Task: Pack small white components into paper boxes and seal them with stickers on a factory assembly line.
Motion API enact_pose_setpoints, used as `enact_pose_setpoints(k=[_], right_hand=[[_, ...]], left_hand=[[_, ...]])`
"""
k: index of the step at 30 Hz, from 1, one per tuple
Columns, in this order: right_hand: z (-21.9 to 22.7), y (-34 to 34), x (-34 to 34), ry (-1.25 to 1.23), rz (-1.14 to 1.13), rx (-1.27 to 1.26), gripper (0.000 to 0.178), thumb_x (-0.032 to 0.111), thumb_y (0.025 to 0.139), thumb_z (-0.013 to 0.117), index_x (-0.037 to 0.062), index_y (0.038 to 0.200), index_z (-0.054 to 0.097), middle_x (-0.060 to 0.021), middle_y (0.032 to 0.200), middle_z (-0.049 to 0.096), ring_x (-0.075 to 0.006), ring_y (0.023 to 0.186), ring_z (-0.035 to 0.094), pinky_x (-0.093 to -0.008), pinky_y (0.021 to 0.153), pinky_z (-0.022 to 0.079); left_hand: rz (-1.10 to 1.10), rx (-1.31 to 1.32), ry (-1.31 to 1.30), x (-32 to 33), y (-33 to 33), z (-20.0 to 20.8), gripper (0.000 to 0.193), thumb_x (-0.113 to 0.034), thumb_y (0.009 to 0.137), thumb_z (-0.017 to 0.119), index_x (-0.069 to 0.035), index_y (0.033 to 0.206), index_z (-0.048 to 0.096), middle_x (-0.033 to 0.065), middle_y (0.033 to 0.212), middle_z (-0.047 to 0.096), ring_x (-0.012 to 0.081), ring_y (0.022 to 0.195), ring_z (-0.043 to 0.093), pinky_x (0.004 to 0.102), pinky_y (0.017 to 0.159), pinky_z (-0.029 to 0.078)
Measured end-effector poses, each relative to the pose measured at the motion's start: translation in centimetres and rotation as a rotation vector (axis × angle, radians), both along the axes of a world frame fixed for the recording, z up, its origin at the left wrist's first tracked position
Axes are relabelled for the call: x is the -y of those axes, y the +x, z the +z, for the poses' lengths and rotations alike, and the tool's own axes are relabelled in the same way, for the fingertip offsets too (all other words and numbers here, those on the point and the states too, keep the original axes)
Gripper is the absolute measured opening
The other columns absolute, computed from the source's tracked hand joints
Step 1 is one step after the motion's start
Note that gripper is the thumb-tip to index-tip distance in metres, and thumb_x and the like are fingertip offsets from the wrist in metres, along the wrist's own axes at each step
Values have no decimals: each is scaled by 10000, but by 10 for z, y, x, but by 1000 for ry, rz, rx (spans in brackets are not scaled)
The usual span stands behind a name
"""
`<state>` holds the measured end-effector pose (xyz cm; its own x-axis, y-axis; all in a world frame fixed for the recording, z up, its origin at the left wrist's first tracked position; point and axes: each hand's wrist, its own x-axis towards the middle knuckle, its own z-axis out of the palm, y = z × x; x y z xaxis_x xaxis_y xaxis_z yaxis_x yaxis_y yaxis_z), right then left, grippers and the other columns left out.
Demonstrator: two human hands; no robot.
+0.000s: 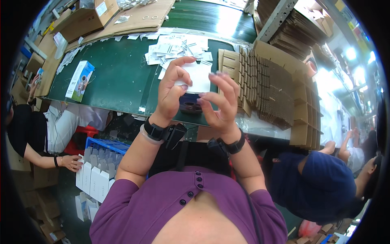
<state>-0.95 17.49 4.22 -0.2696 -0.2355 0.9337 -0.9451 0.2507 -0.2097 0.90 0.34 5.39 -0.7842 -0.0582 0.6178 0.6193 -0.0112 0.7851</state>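
Observation:
Between my hands stands a small box with a white top and a dark blue front, close to the near edge of the green table. My left hand is at its left side, thumb and a curled finger closed on the edge of the white top, index finger stretched out above. My right hand is off the box's right side, its fingers bent and apart with nothing in them. Just beyond the box lies a loose pile of white printed leaflets.
A white and blue printed box stands left on the green table. Folded cardboard dividers are stacked at right. A blue crate with white boxes stands low left. People sit on both sides; one's hand touches those boxes.

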Motion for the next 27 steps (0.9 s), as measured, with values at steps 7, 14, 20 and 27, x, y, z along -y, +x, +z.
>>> enact_pose_setpoints(k=[7,14,20,27], right_hand=[[15,-3,3,176,-60,-141,281,95,731,810,106,1000,731,-40,1101,704,-249,1017,625,-417,935,499],[21,-3,5,188,-55,-87,295,77,720,813,101,1003,736,-36,1058,712,-238,981,636,-403,904,537],[14,1,3,162,-54,-134,251,70,727,808,94,969,746,-40,1037,715,-238,952,648,-409,919,550],[17,4,4,122,-29,-45,225,56,733,816,94,944,749,-40,1011,723,-235,945,654,-402,912,557]], left_hand=[[25,-30,12,0,-1,-1,107,-89,745,436,-39,801,512,206,1334,555,277,1244,497,397,1090,345],[37,-25,53,-4,-2,-3,109,-82,740,416,-21,778,498,218,1294,575,275,1189,531,375,1051,382],[62,-13,61,-7,1,-2,114,-76,738,411,-6,769,495,223,1260,591,265,1125,557,352,1007,412],[94,-43,29,-7,-2,1,115,-79,745,415,-5,770,499,223,1238,597,247,1087,564,343,979,424]])
